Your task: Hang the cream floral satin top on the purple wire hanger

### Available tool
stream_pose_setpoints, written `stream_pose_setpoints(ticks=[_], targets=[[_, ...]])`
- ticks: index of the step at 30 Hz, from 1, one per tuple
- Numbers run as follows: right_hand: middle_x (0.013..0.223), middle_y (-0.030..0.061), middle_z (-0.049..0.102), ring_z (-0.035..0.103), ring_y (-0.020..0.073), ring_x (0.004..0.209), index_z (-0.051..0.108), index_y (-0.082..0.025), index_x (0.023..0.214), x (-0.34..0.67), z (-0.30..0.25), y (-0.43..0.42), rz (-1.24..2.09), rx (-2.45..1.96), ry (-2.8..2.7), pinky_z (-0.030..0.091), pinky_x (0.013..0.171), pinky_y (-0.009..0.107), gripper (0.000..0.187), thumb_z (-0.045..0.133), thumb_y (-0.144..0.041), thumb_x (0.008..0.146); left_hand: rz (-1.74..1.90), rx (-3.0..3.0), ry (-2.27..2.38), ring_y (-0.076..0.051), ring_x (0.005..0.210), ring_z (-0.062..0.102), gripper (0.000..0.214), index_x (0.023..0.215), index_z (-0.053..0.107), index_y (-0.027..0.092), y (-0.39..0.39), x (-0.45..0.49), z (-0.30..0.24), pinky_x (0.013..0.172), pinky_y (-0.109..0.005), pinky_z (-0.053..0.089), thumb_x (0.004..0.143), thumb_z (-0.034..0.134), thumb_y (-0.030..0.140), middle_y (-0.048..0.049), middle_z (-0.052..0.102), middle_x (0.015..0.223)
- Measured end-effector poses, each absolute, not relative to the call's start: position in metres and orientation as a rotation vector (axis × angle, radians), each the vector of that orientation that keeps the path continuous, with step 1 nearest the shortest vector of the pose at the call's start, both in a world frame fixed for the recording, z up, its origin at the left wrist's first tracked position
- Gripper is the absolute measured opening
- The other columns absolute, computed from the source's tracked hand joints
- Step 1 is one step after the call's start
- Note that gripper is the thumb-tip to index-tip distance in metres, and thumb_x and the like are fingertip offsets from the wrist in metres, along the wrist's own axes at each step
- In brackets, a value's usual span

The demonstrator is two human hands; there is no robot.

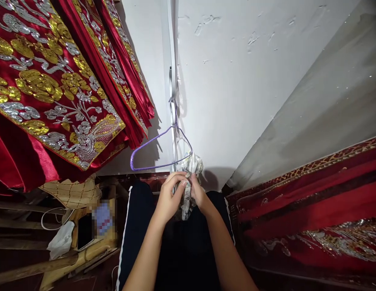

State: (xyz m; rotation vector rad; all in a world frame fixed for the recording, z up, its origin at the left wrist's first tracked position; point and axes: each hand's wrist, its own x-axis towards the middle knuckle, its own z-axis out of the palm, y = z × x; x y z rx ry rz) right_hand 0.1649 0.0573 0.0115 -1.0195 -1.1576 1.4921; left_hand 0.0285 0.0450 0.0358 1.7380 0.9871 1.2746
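Purple hanger [160,166]: hanging with its right corner meeting the crumpled printed wrap [194,163]; probably staying light and fairly stiff.
Left hand [172,193]: grasping the wrap's left side between thumb and curled fingers.
Crumpled printed wrap: drooping from that corner down between both hands; likely handling light, soft, perhaps slippery if plastic; its bunched folds offering the surest hold.
Right hand [199,194]: grasping the right side, thumb pressing upward.
Writing on wrap: showing nothing readable; no brand or label appearing.

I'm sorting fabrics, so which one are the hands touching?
The pale, crumpled fabric between the left hand and right hand; the embroidered red fabrics, at either side, are apart from both.
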Motion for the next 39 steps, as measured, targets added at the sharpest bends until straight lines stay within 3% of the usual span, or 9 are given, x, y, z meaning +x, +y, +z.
stream_pose_setpoints(ticks=[4,7,11,13,19,25,30,34,39], targets=[[0.088,0.0105,0.072,0.068,0.0268,0.088,0.075,-0.019,0.098,0.173,0.016,0.047,1.708,-0.991,-1.316,0.054,0.079,0.038,0.055,0.056,-0.069,0.087,1.125,1.733,0.961,-0.025,0.136,0.051,0.045,0.132,0.057,0.024,0.053,0.020,0.025,0.114,-0.041,0.038,0.105,0.031,0.050,-0.0121,0.057,0.141],[0.088,0.0041,0.070,0.064,0.0212,0.080,0.073,-0.019,0.098,0.180,0.025,0.046,1.582,-1.002,-1.705,0.051,0.072,0.031,0.034,0.080,-0.039,0.072,0.904,1.745,0.904,-0.027,0.111,0.063,0.060,0.119,0.065,0.019,0.058,0.004,0.003,0.100,-0.039,0.047,0.103,0.021,0.058,-0.0121,0.070,0.114],[0.072,-0.0007,0.064,0.053,0.0137,0.064,0.069,-0.017,0.079,0.196,0.054,0.057,1.310,-1.062,-1.871,0.041,0.059,0.024,0.009,0.062,-0.017,0.074,0.646,1.839,0.991,-0.022,0.076,0.057,0.056,0.078,0.065,0.017,0.054,-0.026,-0.022,0.075,-0.032,0.047,0.099,0.037,0.061,-0.0051,0.065,0.079],[0.072,-0.0006,0.063,0.052,0.0133,0.062,0.069,-0.018,0.079,0.203,0.068,0.072,1.087,-1.132,-1.766,0.039,0.057,0.024,0.016,0.056,-0.014,0.072,0.577,1.878,1.051,-0.018,0.068,0.050,0.053,0.068,0.061,0.017,0.047,-0.042,-0.022,0.068,-0.028,0.042,0.096,0.045,0.060,-0.0017,0.058,0.069],[0.078,0.0003,0.066,0.054,0.0162,0.066,0.069,-0.023,0.116,0.184,0.060,0.134,0.966,-1.208,-1.554,0.043,0.064,0.027,0.042,0.054,-0.025,0.077,0.711,1.899,1.355,-0.019,0.068,0.050,0.039,0.093,0.070,0.020,0.033,-0.081,0.007,0.063,-0.027,0.038,0.096,0.048,0.053,-0.0020,0.059,0.073],[0.063,-0.0019,0.053,0.046,0.0162,0.066,0.064,-0.022,0.081,0.172,0.019,0.152,0.797,-1.247,-1.571,0.036,0.064,0.025,0.019,0.047,-0.030,0.080,0.717,2.244,1.611,-0.020,0.068,0.055,0.041,0.079,0.066,0.021,0.035,-0.112,0.022,0.068,-0.030,0.038,0.099,0.044,0.048,-0.0039,0.063,0.070],[0.060,-0.0028,0.035,0.028,0.0147,0.063,0.050,-0.022,0.065,0.199,0.021,0.131,0.542,-1.258,-1.753,0.027,0.059,0.027,0.005,0.049,-0.022,0.070,0.224,2.283,1.620,-0.022,0.065,0.058,0.044,0.062,0.061,0.022,0.039,-0.118,0.027,0.078,-0.035,0.041,0.097,0.046,0.044,-0.0053,0.063,0.061],[0.060,-0.0024,0.034,0.026,0.0154,0.064,0.047,-0.023,0.063,0.210,0.032,0.120,0.520,-1.325,-1.763,0.026,0.058,0.028,0.005,0.050,-0.020,0.066,0.054,2.289,1.674,-0.028,0.089,0.068,0.025,0.075,0.067,0.022,0.054,-0.116,0.034,0.090,-0.041,0.044,0.090,0.049,0.027,-0.0094,0.074,0.087],[0.059,-0.0036,0.028,0.024,0.0141,0.062,0.035,-0.023,0.059,0.215,0.045,0.117,0.605,-1.306,-1.654,0.022,0.055,0.028,0.015,0.048,-0.020,0.066,0.610,2.556,1.678,-0.032,0.124,0.056,0.018,0.087,0.067,0.019,0.077,-0.117,0.072,0.107,-0.048,0.040,0.090,0.050,0.028,-0.0155,0.064,0.128]])
